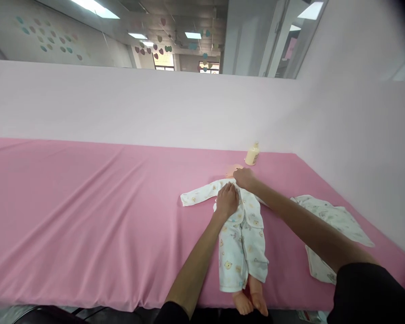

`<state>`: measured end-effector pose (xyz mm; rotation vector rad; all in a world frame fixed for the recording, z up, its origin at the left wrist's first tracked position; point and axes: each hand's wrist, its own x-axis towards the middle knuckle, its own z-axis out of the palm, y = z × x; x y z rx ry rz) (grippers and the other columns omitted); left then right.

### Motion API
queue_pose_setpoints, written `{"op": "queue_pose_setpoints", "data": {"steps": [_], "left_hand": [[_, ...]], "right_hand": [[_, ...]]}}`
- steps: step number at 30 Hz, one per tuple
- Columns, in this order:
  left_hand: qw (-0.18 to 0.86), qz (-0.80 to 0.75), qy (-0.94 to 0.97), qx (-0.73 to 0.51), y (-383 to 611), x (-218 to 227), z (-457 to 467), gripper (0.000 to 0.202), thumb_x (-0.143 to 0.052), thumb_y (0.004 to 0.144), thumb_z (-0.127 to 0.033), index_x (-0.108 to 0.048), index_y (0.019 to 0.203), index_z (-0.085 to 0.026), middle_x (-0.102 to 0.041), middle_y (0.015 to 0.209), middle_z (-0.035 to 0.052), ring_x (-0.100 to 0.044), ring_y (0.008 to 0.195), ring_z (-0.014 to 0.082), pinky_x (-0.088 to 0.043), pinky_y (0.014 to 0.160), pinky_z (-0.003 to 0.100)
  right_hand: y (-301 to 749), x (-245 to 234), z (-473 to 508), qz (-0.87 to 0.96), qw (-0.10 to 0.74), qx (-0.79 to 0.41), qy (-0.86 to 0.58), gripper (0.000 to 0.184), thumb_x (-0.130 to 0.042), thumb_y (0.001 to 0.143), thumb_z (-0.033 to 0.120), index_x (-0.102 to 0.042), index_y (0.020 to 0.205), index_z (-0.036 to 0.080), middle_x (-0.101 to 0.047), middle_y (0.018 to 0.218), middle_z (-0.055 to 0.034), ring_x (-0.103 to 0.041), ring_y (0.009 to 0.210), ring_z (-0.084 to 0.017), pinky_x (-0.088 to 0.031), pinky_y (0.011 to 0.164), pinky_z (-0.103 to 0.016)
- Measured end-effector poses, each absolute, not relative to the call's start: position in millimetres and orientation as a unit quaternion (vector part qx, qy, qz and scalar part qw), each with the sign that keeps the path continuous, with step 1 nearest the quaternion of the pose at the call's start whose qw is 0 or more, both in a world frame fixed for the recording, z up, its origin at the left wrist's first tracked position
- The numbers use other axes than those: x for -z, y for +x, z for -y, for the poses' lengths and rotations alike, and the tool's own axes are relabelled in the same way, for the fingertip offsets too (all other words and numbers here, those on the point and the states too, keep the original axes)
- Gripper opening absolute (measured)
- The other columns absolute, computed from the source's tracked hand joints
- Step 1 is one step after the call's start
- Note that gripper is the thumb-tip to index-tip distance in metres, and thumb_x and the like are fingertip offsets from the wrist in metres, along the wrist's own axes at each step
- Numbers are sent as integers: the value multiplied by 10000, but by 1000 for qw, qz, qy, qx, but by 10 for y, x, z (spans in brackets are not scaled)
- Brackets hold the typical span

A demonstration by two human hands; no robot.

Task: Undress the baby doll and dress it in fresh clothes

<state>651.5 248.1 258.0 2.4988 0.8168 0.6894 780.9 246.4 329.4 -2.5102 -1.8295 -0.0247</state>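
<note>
A baby doll point(242, 252) in white printed pyjamas lies on its back on the pink sheet point(87, 216), bare feet point(249, 301) toward me at the near edge. My left hand point(227, 200) rests with fingers curled on the doll's chest, pinching the top's fabric. My right hand point(244, 178) is closed on the garment at the collar, covering the doll's head, of which only a sliver point(232, 170) shows. One empty sleeve point(199, 193) stretches out to the left.
A small cream bottle point(252, 154) stands behind the doll near the back wall. A second white printed garment point(327, 229) lies crumpled to the right. Pale partition walls close off the back and right side.
</note>
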Motion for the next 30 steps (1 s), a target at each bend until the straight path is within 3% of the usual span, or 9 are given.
{"op": "queue_pose_setpoints", "data": {"steps": [3, 6, 9, 12, 22, 27, 30], "left_hand": [[218, -319, 887, -253, 6573, -2634, -2600, 350, -361, 985, -250, -591, 1219, -128, -628, 1215, 157, -544, 1168, 289, -435, 986, 436], [203, -306, 891, -268, 6692, -2671, -2767, 415, -420, 969, -287, -539, 1347, -163, -586, 1254, 148, -505, 1157, 291, -415, 980, 433], [199, -274, 906, -253, 6815, -2682, -2898, 333, -451, 943, -254, -648, 1208, -211, -581, 1191, 111, -499, 1099, 267, -416, 959, 404], [205, -259, 908, -256, 6881, -2665, -2958, 284, -450, 933, -210, -695, 1077, -221, -584, 1119, 86, -500, 1048, 234, -410, 954, 380], [243, -246, 895, -281, 6837, -2598, -2963, 268, -441, 974, -243, -691, 1069, -243, -595, 1096, 56, -509, 1030, 197, -385, 962, 342], [249, -286, 879, -288, 6784, -2599, -2964, 291, -416, 991, -325, -667, 969, -180, -597, 1091, 83, -506, 1056, 204, -368, 986, 349], [265, -301, 869, -290, 6753, -2608, -2947, 270, -453, 973, -348, -665, 979, -181, -591, 1118, 83, -496, 1083, 213, -363, 993, 353]], "right_hand": [[7983, -3363, -2403, 579, 65, -39, -812, 88, -626, 782, 196, -625, 724, 130, -702, 863, -161, -679, 879, -280, -488, 728, -340], [8118, -3410, -2262, 586, 126, -113, -792, 219, -529, 848, 250, -534, 645, 167, -672, 700, -70, -655, 707, -179, -472, 617, -245], [8182, -3401, -2101, 583, 187, -160, -774, 248, -479, 872, 248, -488, 633, 183, -660, 663, -44, -628, 645, -139, -467, 585, -215], [8213, -3340, -2007, 573, 233, -165, -768, 245, -498, 868, 285, -489, 643, 189, -644, 652, -26, -605, 628, -133, -454, 589, -221], [8262, -3117, -2036, 536, 274, -113, -790, 208, -579, 778, 301, -491, 620, 197, -580, 642, 16, -524, 646, -135, -352, 589, -231], [8205, -3117, -1882, 464, 307, -53, -829, 187, -480, 866, 349, -473, 741, 210, -597, 728, -6, -527, 696, -154, -344, 604, -245], [8041, -3157, -1799, 444, 295, -39, -845, 247, -543, 862, 447, -501, 855, 204, -636, 818, -24, -570, 748, -168, -370, 618, -244]]}}
